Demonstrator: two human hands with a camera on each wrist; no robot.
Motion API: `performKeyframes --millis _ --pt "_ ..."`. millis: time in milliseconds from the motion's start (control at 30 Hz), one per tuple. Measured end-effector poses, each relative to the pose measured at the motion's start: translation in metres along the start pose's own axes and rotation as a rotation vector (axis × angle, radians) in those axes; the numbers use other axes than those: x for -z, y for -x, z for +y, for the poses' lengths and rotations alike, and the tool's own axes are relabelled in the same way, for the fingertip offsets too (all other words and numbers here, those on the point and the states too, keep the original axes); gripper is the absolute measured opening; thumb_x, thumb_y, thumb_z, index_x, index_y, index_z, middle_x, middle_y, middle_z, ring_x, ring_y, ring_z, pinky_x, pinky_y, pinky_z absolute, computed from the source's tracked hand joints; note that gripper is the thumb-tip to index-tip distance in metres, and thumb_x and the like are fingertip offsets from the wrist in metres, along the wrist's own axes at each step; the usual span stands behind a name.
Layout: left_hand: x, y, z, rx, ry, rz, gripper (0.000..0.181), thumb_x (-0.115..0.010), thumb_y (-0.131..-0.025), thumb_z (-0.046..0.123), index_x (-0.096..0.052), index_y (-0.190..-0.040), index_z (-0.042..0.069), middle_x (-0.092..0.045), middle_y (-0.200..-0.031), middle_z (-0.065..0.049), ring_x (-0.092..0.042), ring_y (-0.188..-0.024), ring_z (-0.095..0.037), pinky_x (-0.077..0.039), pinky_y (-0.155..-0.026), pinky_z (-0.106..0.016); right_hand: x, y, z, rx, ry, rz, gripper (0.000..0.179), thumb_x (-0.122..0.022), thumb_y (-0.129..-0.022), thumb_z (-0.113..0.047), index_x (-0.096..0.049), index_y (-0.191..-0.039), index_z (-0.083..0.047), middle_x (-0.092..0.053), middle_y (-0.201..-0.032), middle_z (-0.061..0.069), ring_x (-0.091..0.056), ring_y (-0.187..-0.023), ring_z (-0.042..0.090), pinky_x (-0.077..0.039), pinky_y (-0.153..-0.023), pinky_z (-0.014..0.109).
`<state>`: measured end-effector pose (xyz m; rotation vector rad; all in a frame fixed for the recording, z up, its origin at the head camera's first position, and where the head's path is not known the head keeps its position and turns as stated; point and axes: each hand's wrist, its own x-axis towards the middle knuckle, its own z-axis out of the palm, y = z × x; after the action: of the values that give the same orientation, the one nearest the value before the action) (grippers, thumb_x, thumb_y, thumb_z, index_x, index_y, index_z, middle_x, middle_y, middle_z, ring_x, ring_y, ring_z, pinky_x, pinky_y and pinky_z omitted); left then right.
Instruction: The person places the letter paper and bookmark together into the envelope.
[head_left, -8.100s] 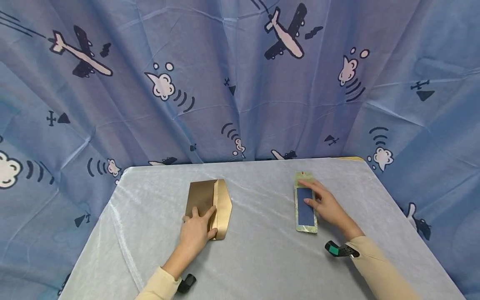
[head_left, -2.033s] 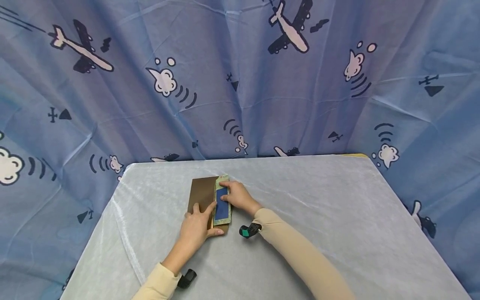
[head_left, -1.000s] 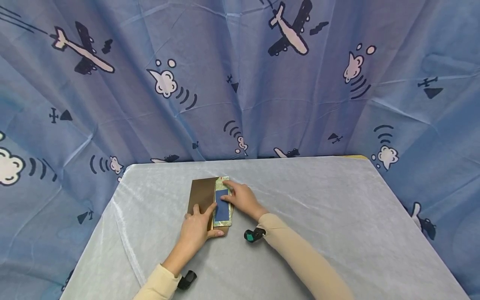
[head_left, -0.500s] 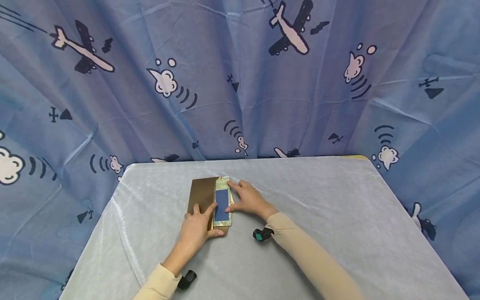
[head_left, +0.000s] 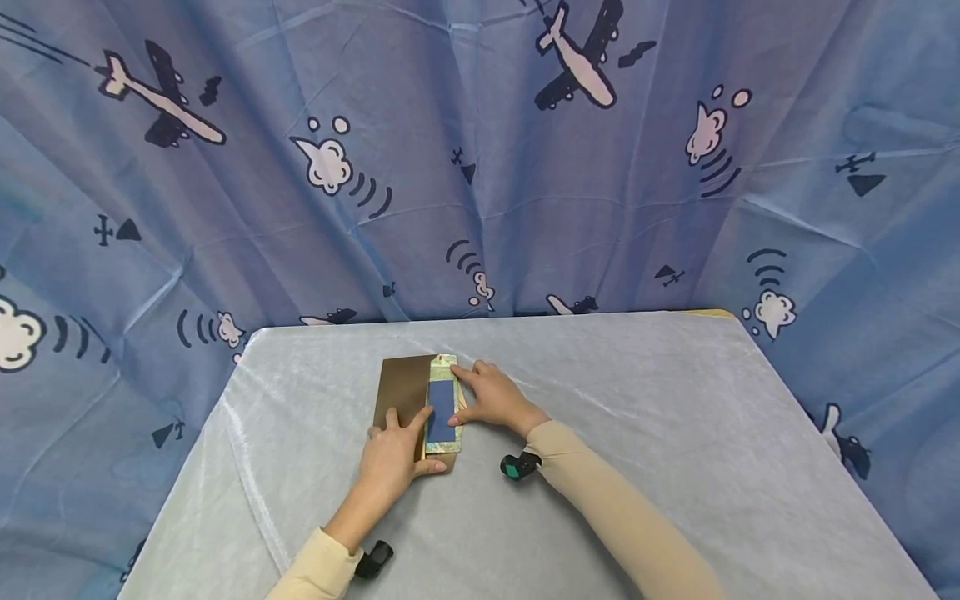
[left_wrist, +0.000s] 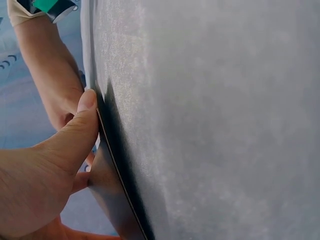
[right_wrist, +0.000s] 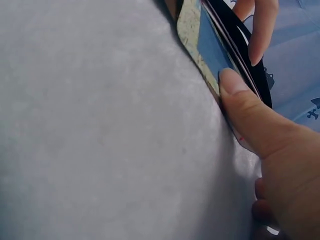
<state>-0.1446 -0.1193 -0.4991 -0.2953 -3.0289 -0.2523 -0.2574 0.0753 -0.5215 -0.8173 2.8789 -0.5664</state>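
Observation:
A brown-gold envelope [head_left: 402, 390] lies left of centre on the cloth-covered table. Across its right side lies a long green card [head_left: 444, 447] with a blue panel, hiding most of the flap. My left hand [head_left: 387, 454] rests on the envelope with fingers spread, its thumb at the near edge and its index fingertip beside the card's left edge. At the card's right edge, my right hand [head_left: 498, 400] pinches it, thumb on the face. In the right wrist view, the card [right_wrist: 189, 30] sits against the dark envelope [right_wrist: 235, 22]; how far it is inside cannot be told.
Pale grey cloth [head_left: 637, 392] covers the table. Behind it hangs a blue curtain [head_left: 480, 167] printed with planes and clouds. Each wrist wears a dark band, the right one [head_left: 520, 466] with a green patch.
Since the earliest frame, my right hand has brought the card leftward onto the envelope's flap side. Over the last second its thumb shifted down to the card's right edge. My left hand stayed nearly still.

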Motion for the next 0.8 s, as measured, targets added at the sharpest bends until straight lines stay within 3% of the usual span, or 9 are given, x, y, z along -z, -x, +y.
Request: performKeyframes --millis 333,800 --pt "0.001 0.001 0.000 -0.005 -0.016 -0.006 0.093 -0.077 -0.061 0.066 -0.055 -0.141 0.023 -0.055 -0.106 -0.026 -0.053 -0.063 -0.033 -0.052 -0.053 -0.041 0.005 -0.001 -0.006 0.008 0.005 -0.012 0.101 -0.080 -0.068 -0.062 -0.044 -0.150 -0.016 -0.052 -0.095 0.005 -0.038 -0.075 0.015 -0.032 -0.065 0.026" --pt "0.002 0.001 0.000 0.025 0.039 -0.027 0.093 -0.078 -0.062 0.063 -0.054 -0.142 0.023 -0.054 -0.113 -0.028 -0.057 -0.070 -0.040 -0.054 -0.057 -0.045 0.006 -0.001 -0.012 0.016 0.027 -0.038 0.101 -0.080 -0.067 -0.063 -0.044 -0.150 -0.019 -0.049 -0.092 0.003 -0.039 -0.074 0.014 -0.029 -0.064 0.026"
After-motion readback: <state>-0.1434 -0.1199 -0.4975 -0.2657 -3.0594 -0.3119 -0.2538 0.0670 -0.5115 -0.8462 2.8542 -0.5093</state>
